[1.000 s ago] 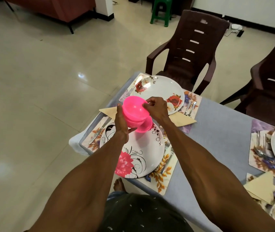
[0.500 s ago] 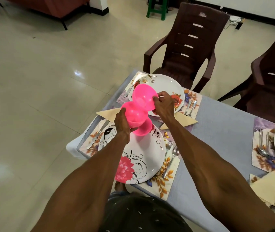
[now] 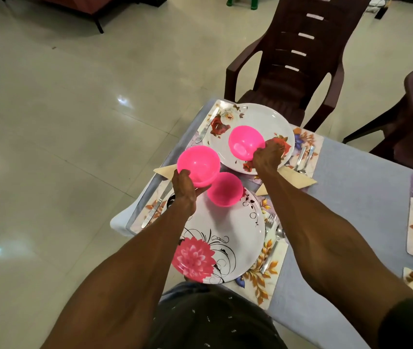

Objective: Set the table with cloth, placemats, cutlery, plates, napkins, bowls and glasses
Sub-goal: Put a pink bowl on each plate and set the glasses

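a: setting out bowls, that's the step in hand. the right hand [image 3: 268,155] pinches the rim of a pink bowl [image 3: 245,144] over the rose plate [image 3: 271,119] at the far corner of the table [image 3: 351,192]. i can't tell whether the bowl touches the plate yet.

b: and the left hand [image 3: 183,188]?

a: its fingers curl around the underside of the bowl stack [image 3: 198,165], held above the table's left edge, between the two settings. how many bowls are nested in it, i can't tell.

b: one bowl looks placed already.

a: yes, a third bowl [image 3: 224,189] sits on the far part of the dahlia plate [image 3: 225,238] at the near corner, just beside the stack.

b: next move?

a: i'd judge: lower the bowl flat onto the rose plate, let go of the rim, then carry the stack towards the settings on the right edge.
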